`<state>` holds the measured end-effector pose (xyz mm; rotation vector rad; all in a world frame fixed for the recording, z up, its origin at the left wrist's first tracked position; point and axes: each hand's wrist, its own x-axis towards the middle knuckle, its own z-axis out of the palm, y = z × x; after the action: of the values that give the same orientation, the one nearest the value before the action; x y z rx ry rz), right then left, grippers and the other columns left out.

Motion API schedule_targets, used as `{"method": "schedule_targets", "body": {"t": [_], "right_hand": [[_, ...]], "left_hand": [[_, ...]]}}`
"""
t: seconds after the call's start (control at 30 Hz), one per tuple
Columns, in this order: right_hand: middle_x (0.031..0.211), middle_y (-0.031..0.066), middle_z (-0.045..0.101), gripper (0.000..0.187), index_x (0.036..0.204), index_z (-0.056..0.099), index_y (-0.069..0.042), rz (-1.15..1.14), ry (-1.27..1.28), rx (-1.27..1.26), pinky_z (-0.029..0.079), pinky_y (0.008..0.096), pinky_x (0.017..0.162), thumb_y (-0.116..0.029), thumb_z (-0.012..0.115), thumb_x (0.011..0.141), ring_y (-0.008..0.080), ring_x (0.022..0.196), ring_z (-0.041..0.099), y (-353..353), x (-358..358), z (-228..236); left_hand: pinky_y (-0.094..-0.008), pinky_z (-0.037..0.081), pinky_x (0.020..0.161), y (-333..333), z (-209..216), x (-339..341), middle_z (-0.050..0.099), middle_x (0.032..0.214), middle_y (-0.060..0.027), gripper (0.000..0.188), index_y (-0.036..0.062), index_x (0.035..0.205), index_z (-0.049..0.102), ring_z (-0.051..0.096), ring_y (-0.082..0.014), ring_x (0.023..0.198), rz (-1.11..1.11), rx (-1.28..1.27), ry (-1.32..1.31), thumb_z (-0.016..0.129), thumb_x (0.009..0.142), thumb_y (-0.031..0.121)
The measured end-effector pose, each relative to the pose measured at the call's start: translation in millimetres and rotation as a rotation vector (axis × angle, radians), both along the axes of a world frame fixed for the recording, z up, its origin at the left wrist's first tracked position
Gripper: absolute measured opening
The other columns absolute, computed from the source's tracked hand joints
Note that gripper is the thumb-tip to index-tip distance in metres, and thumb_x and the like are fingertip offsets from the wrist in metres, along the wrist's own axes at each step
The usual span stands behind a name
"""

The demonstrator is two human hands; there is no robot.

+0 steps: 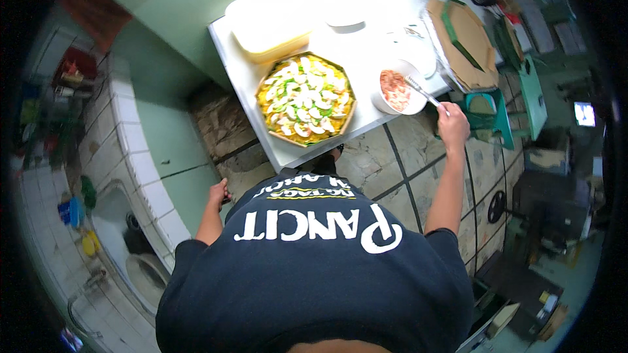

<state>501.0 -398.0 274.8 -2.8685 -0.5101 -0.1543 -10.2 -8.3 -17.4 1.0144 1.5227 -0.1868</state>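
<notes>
My right hand (453, 124) is closed round the handle of metal tongs (426, 93). Their far end dips into a white bowl (415, 106) of pinkish pieces, perhaps shrimp (394, 90), at the table's near right edge. Left of the bowl lies an octagonal tray (353, 108) of yellow-orange noodles (273, 112), topped with egg slices (306, 97) and chopped greens. Down at my left side hangs my left hand (220, 191), away from the table. Its fingers are curled, and whatever they may hold cannot be made out.
Behind the tray stands a pale yellow plastic container (271, 42) on the white table (373, 42). Brown octagonal boxes (468, 46) are stacked at the right. A green plastic stool (504, 121) stands beyond the table's right end. To my left is a tiled sink (114, 216).
</notes>
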Motion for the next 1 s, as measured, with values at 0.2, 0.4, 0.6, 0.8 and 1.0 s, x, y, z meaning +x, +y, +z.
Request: {"method": "schedule_targets", "body": {"t": [0.2, 0.4, 0.6, 0.8, 1.0], "right_hand": [[0.089, 0.0089, 0.062, 0.018, 0.101, 0.065, -0.01, 0.476, -0.165, 0.142, 0.049, 0.0384, 0.068, -0.014, 0.062, 0.084, 0.0268, 0.082, 0.063, 65.8, -55.3, -14.4], [0.09, 0.0055, 0.06, 0.019, 0.103, 0.064, -0.011, 0.637, -0.227, 0.058, 0.047, 0.0374, 0.073, -0.017, 0.063, 0.085, 0.0248, 0.084, 0.059, 103.6, -65.6, -35.5], [0.089, 0.005, 0.059, 0.022, 0.104, 0.064, -0.011, 0.763, -0.22, -0.038, 0.046, 0.0376, 0.074, -0.02, 0.064, 0.084, 0.0237, 0.084, 0.058, 118.1, -58.5, -36.8], [0.094, 0.009, 0.06, 0.023, 0.106, 0.064, -0.009, 0.601, -0.045, 0.05, 0.048, 0.0391, 0.073, -0.023, 0.061, 0.088, 0.0285, 0.083, 0.061, 104.5, -56.1, -25.0], [0.098, 0.0147, 0.066, 0.026, 0.112, 0.063, -0.003, 0.31, -0.104, 0.45, 0.05, 0.0353, 0.075, -0.02, 0.057, 0.093, 0.0241, 0.083, 0.065, 56.0, -19.2, -11.4]], "left_hand": [[-0.0309, 0.047, 0.046, 4.9, -1.8, 0.2, 0.047, 0.056, -0.0009, 0.039, 0.0102, 0.065, 0.05, 0.052, -0.0159, 0.047, -0.006, 0.04, -0.012, 0.061, 0.089, 0.039], [-0.0301, 0.047, 0.045, 2.4, -0.6, 4.3, 0.048, 0.056, -0.0015, 0.038, 0.0091, 0.066, 0.051, 0.054, -0.0162, 0.047, 0.03, 0.048, -0.017, 0.062, 0.088, 0.038], [-0.0309, 0.046, 0.045, -8.7, -1.0, -22.1, 0.048, 0.056, -0.0008, 0.038, 0.0093, 0.067, 0.052, 0.054, -0.0167, 0.047, 0.066, 0.022, 0.003, 0.062, 0.088, 0.039], [-0.0325, 0.045, 0.047, -8.8, -2.0, -30.0, 0.048, 0.055, 0.0002, 0.037, 0.0121, 0.068, 0.051, 0.056, -0.0171, 0.05, 0.049, -0.005, 0.068, 0.061, 0.088, 0.042], [-0.0331, 0.045, 0.047, 1.0, 2.6, -21.5, 0.049, 0.056, -0.0003, 0.038, 0.0113, 0.068, 0.05, 0.055, -0.0173, 0.049, 0.037, -0.015, 0.018, 0.061, 0.088, 0.041]]}}
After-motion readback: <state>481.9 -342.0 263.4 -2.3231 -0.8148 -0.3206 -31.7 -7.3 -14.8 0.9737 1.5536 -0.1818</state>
